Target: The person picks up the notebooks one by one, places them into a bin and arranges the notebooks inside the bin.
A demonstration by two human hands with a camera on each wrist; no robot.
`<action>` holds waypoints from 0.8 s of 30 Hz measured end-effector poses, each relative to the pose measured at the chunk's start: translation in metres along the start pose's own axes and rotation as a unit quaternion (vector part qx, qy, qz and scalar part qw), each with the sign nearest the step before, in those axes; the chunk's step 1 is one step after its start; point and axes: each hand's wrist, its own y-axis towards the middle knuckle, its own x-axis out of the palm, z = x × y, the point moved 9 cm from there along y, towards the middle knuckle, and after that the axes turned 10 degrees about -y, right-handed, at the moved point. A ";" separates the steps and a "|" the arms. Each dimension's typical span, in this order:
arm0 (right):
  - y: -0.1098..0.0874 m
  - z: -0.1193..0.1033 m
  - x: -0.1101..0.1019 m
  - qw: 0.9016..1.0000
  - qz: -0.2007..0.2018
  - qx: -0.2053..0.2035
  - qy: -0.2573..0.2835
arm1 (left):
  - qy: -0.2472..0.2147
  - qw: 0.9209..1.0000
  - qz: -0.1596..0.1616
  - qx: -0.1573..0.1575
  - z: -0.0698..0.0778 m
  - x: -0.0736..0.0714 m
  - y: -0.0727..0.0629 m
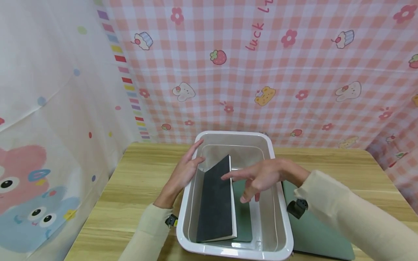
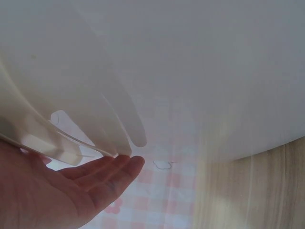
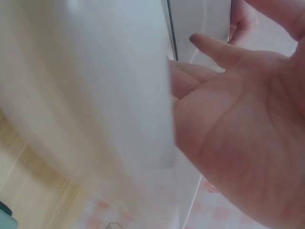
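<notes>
A black-covered notebook (image 1: 215, 199) with pale page edges leans against the left inner wall of a white plastic bin (image 1: 283, 232). Over the bin, my right hand (image 1: 261, 177) has its index finger stretched onto the notebook's upper right edge, the other fingers hanging loosely below. My left hand (image 1: 184, 170) rests at the bin's left rim, thumb over the rim; in the left wrist view its fairly straight fingers (image 2: 112, 183) lie along the outer wall. A flat dark green item (image 1: 243, 217) lies on the bin floor, partly covered by the notebook.
A flat grey-green panel (image 1: 320, 228) lies on the wooden table (image 1: 143, 174) right of the bin, partly under my right forearm. Behind the table hangs a pink checked cloth (image 1: 202, 108); a white printed cloth (image 1: 58, 119) hangs at left.
</notes>
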 end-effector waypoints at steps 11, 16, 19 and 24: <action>0.001 0.005 0.002 1.000 0.028 -0.013 0.001 | 0.001 1.000 0.001 0.007 0.000 0.000 0.001; 0.000 0.006 0.002 0.999 0.043 -0.027 0.001 | 0.000 1.000 0.000 0.008 0.002 0.000 0.000; 0.000 0.006 0.001 0.998 0.054 -0.030 -0.013 | -0.002 1.000 0.001 0.009 0.002 0.000 0.000; 0.000 0.008 0.000 0.997 0.069 -0.032 -0.027 | -0.005 1.000 0.005 0.004 0.001 0.000 0.001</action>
